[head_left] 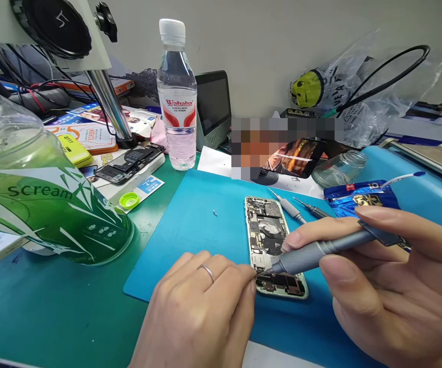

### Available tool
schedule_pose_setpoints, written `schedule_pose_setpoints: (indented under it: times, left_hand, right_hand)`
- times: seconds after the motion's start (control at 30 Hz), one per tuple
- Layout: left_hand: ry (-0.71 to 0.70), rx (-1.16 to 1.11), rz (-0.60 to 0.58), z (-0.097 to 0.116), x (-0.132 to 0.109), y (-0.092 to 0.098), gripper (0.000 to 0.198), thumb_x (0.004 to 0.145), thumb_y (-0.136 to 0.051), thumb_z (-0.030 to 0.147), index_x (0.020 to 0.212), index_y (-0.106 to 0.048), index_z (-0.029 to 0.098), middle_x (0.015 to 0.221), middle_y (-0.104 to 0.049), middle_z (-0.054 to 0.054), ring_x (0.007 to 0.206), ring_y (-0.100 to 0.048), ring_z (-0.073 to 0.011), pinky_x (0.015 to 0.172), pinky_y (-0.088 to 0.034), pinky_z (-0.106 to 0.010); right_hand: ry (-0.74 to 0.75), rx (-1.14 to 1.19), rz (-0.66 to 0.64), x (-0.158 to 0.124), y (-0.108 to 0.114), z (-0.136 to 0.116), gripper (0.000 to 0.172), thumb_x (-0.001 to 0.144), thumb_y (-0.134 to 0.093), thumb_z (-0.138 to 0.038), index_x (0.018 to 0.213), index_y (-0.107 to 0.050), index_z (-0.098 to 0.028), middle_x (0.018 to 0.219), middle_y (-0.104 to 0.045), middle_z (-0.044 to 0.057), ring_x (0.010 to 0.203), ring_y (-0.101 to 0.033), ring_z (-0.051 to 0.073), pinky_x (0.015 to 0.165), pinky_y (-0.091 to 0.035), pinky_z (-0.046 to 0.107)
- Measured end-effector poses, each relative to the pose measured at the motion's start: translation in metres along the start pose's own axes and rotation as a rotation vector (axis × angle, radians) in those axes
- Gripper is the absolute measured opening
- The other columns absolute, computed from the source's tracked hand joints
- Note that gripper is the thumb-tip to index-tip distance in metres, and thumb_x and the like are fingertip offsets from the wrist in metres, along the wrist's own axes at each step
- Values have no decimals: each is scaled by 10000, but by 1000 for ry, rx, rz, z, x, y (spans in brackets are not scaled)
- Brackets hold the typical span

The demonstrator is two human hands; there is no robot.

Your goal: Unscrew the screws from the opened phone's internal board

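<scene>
An opened smartphone (261,250) with its inner parts bare lies on the blue mat (201,225). My left hand (201,301), a ring on one finger, is closed with its fingertips at the phone's lower left edge. In my right hand (390,276) is a grey screwdriver (309,257) with a knurled grip, slanting down to the left. Its tip meets the lower part of the phone, close to my left fingertips. What lies right under the tip is too small to make out. Tiny bits (215,213) rest on the mat left of the phone.
Further tools, a grey-handled driver (290,208) and a dark one (313,208), lie beyond the phone. A water bottle (177,102), a green plastic cup (52,199) and a metal stand post (109,107) rise on the left. A glass jar (339,168) and blue packet (359,197) are at right.
</scene>
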State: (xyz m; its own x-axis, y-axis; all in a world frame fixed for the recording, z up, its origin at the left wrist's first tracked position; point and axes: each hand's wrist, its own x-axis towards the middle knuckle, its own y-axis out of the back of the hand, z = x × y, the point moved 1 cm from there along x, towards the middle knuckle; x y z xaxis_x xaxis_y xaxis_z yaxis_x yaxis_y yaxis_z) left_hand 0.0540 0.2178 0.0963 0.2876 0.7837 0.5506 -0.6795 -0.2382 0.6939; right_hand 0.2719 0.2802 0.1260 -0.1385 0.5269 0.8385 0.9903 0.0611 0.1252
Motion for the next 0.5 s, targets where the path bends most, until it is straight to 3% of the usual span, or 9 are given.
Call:
schedule_pose_setpoints:
  times: [0.5]
  left_hand:
    - [14,2,-22,-2,-3,-3,178,1169,-578,156,1183,-706,279,997,-803,68,831,-760,-153,736,-550,-351]
  right_hand:
    - [-35,-32,-19,5,-3,-5,637,898,-751,111,1428,-822,-235,1053,-825,36,801,-900,233,704,-807,370]
